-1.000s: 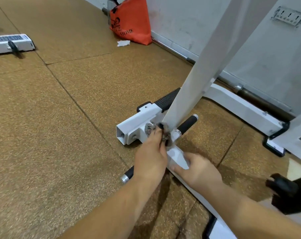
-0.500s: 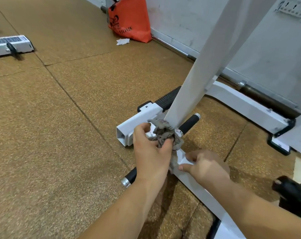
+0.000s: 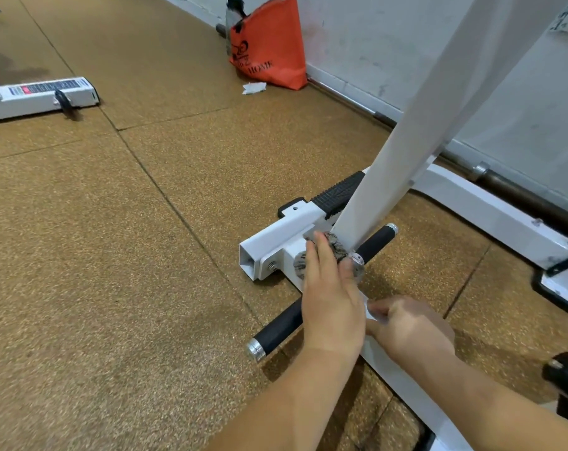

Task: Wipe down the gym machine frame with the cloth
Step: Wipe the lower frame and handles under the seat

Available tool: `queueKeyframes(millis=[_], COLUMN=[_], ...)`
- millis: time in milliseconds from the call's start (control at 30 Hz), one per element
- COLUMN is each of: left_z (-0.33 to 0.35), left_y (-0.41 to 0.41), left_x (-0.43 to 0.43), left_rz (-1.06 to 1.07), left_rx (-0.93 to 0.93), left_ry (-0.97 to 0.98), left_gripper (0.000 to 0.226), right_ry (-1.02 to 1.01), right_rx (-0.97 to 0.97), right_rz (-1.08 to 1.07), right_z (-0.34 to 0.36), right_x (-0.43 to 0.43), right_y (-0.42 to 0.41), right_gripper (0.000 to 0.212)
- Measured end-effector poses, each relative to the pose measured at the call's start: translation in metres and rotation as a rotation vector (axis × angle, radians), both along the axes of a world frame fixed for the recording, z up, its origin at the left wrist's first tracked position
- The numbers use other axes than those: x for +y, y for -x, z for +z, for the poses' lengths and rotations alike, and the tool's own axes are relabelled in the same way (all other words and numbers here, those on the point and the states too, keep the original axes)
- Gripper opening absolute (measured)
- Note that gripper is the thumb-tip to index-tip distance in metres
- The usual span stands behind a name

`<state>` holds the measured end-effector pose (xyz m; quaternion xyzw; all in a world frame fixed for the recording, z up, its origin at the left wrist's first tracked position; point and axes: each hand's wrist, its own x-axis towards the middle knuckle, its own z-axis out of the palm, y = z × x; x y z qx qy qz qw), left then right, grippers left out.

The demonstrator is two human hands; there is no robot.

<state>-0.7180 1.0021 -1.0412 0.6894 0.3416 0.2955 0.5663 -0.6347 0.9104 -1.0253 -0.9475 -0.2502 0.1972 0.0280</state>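
The white gym machine frame (image 3: 416,135) rises as a slanted post from a base bracket (image 3: 276,242) on the floor, with a black rubber-gripped bar (image 3: 374,242) crossing beneath it. My left hand (image 3: 331,294) presses a grey mottled cloth (image 3: 336,247) flat against the joint at the foot of the post, fingers stretched over it. My right hand (image 3: 409,327) rests on the white base beam just behind, fingers curled against the metal, holding nothing loose.
An orange bag (image 3: 269,50) leans on the wall at the back, with a white paper scrap (image 3: 253,87) beside it. Another white frame piece (image 3: 38,96) lies on the brown rubber floor at far left. A barbell (image 3: 517,190) runs along the wall.
My left hand, which bunched the cloth around the post's foot, now lies flatter over it. The view has shifted so the bag and the far frame piece sit more to the right.
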Motion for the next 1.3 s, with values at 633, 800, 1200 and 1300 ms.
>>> queueKeyframes(millis=[633, 800, 1200, 1300], left_z=[-0.015, 0.004, 0.016, 0.020], left_y=[0.004, 0.000, -0.009, -0.005], left_x=[0.001, -0.003, 0.004, 0.005], left_rz=[0.024, 0.173, 0.287, 0.229], left_rx=[-0.067, -0.238, -0.179, -0.262], left_ry=[-0.154, 0.106, 0.163, 0.036], left_gripper=[0.085, 0.049, 0.035, 0.038], right_ry=[0.012, -0.017, -0.023, -0.061], right_rx=[0.023, 0.026, -0.033, 0.024], right_rz=[0.001, -0.004, 0.048, 0.009], right_z=[-0.005, -0.004, -0.015, -0.014], right_x=[-0.003, -0.002, -0.005, -0.006], right_y=[-0.008, -0.013, -0.010, -0.013], right_gripper=[0.055, 0.053, 0.049, 0.054])
